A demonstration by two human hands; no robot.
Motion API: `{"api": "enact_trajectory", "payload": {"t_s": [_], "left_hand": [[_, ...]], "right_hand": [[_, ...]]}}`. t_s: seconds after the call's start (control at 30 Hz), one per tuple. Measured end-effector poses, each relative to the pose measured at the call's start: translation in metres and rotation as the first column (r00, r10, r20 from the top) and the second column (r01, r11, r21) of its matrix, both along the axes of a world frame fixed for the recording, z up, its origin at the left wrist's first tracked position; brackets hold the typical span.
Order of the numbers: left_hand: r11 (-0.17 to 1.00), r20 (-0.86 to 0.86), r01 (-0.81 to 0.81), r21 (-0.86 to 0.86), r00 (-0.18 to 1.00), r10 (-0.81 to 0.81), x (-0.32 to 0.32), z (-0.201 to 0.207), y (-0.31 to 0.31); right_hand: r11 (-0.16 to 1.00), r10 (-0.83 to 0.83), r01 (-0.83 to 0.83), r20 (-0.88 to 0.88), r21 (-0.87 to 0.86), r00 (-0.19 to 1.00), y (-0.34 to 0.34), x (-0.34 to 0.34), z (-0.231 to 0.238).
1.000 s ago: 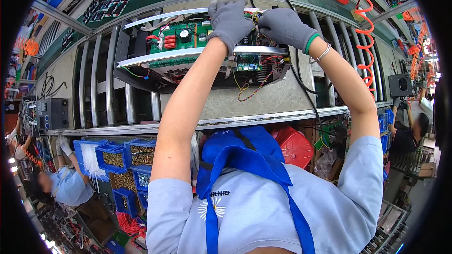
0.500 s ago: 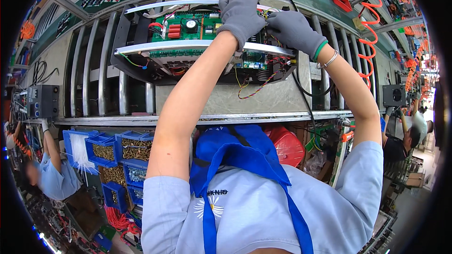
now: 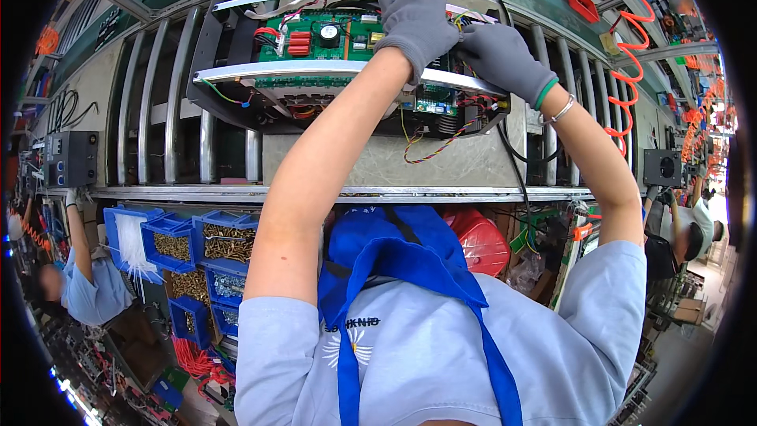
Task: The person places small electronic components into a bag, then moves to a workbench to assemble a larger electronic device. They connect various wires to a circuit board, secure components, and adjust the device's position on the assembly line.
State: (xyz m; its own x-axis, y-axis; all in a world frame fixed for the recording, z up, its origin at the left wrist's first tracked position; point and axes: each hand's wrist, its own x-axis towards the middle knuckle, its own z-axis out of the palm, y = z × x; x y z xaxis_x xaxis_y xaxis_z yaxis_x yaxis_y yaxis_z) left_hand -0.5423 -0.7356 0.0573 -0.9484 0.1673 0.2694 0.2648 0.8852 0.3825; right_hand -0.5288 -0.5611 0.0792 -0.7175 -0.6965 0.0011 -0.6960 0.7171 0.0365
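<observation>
An open black metal chassis [image 3: 206,51] lies in front of me, with a green circuit board [image 3: 351,49] inside and two silver rails [image 3: 307,71] along its long sides. My left hand [image 3: 418,22], in a grey glove, reaches over the board to the chassis's right half, fingers bent down beside the far rail. Close to its right, my gloved right hand [image 3: 505,61] has its fingers drawn together at yellow-green wires [image 3: 467,19]. Both sets of fingertips are partly hidden, so what they grip does not show. A twisted multicoloured cable [image 3: 441,150] hangs over the chassis's near side.
The chassis rests on a roller conveyor [image 3: 169,102] with a metal front edge. Blue bins [image 3: 229,241] of screws stand below at left, near a red stool [image 3: 477,243]. A black cable [image 3: 514,159] trails at right, by coiled orange hoses [image 3: 627,55]. Other people work at both sides.
The chassis and both hands appear slightly farther right and a little higher in the picture. My right fingers have shifted slightly at the wires; my left hand stays over the chassis.
</observation>
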Motion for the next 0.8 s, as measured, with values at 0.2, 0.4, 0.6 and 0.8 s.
{"api": "enact_trajectory", "payload": {"t_s": [0.2, 0.4, 0.6, 0.8], "left_hand": [[1.0, 0.028, 0.001, -0.026, 1.0, -0.001, 0.001, -0.002, 0.001], [0.999, 0.001, -0.003, -0.039, 1.0, 0.003, 0.001, -0.007, 0.005], [0.976, -0.294, 0.001, 0.217, 0.953, 0.065, 0.005, -0.008, 0.001], [0.86, -0.52, 0.305, 0.408, 0.853, -0.056, 0.126, 0.015, -0.017]], "right_hand": [[0.969, -0.02, -0.007, 0.106, 0.245, 0.994, -0.003, -0.007, 0.003], [0.969, 0.028, -0.056, 0.121, 0.24, 0.992, -0.007, -0.008, 0.01], [0.995, -0.018, 0.007, 0.109, 0.099, 0.994, -0.013, 0.0, 0.022], [0.983, -0.013, -0.025, -0.203, -0.181, 0.979, 0.009, 0.015, 0.005]]}}
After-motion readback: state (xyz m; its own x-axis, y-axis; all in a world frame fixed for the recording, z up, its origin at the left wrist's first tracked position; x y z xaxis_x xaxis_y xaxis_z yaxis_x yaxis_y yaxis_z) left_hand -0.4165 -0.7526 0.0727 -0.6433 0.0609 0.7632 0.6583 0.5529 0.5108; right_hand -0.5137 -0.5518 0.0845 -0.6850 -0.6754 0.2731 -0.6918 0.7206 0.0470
